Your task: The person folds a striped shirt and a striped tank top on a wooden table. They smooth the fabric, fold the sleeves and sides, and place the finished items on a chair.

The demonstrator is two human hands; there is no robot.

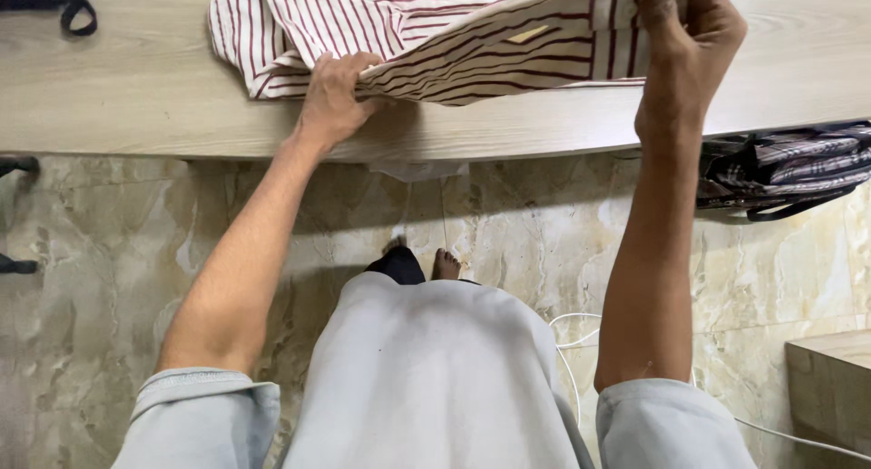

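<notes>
On the pale wooden surface (pixel 136 97), toward its near edge, lies a white shirt with dark red stripes (pixel 408 24), partly folded, its lower edge close to the drop. The cloth could slide off onto the marble floor (pixel 109 242) if either grip loosens, since part of it is lifted and little weight anchors it. The left hand (pixel 334 97) is closed, pinching the near fold of the shirt. The right hand (pixel 685 34) is closed too, holding the raised right edge up. A dark checked garment (pixel 789 170) hangs at the right.
</notes>
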